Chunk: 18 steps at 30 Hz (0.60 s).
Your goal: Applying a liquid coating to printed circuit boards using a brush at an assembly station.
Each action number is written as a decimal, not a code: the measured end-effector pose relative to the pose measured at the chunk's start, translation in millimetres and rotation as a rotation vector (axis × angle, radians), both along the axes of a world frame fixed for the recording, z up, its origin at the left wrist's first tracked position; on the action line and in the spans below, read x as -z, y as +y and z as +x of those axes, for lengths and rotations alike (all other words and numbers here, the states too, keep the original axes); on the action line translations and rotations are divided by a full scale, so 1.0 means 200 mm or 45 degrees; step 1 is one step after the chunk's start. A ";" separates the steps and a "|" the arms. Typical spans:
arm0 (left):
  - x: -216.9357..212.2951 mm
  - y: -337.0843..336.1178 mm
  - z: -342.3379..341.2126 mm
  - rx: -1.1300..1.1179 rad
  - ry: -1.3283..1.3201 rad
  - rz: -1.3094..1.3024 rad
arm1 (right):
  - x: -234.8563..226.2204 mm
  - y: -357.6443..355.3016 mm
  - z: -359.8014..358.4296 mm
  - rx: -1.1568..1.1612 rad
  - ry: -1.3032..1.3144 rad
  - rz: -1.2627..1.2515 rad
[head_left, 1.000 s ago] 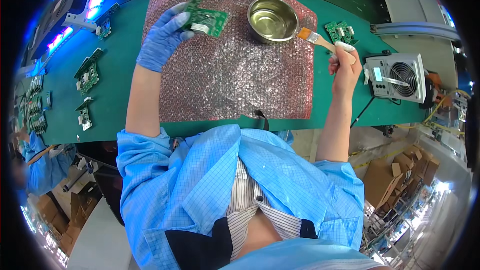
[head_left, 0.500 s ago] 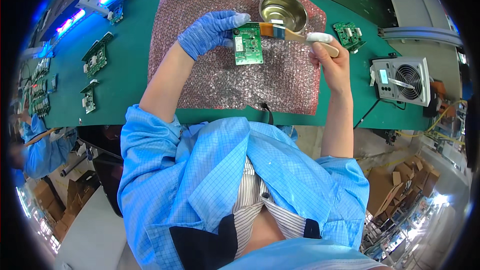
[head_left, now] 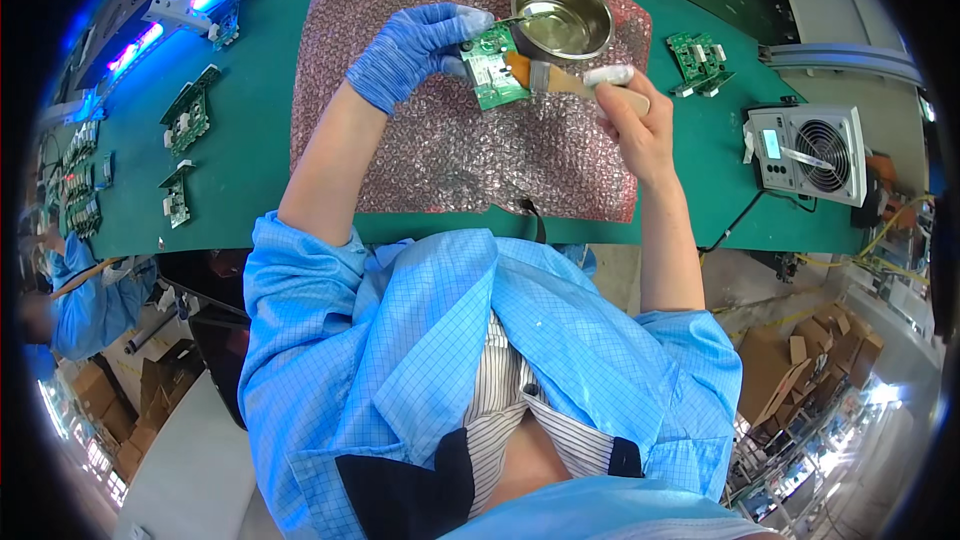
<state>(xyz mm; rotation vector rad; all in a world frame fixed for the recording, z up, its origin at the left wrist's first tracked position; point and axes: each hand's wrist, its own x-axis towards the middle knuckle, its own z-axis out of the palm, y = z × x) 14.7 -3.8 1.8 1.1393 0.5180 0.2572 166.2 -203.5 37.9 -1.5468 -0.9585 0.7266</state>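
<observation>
I'm holding the circuit board (head_left: pixel 490 82) over the bubble wrap (head_left: pixel 450 170), my left hand's grip (head_left: pixel 405 52) pinching its upper left corner. My right hand's grip (head_left: pixel 637 125) is clamping the brush (head_left: pixel 566 82), its bristles touching the board. Open bubble wrap is running toward the counter's (head_left: pixel 240 180) near edge; the metal bowl (head_left: pixel 568 38) is standing beyond the brush.

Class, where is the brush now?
In the head view, right of centre, the brush is in the right hand, bristles over the board, on the near side of the bowl.
</observation>
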 end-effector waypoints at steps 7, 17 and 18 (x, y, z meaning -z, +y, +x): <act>0.04 0.00 -0.01 -0.133 0.064 0.077 | -0.01 -0.03 -0.05 0.066 0.093 0.006; 0.03 -0.01 -0.01 -0.188 0.099 0.226 | -0.01 0.06 -0.11 -0.176 -0.447 0.025; 0.04 0.00 -0.02 -0.192 0.100 0.225 | -0.02 0.04 -0.10 -0.220 -0.423 -0.067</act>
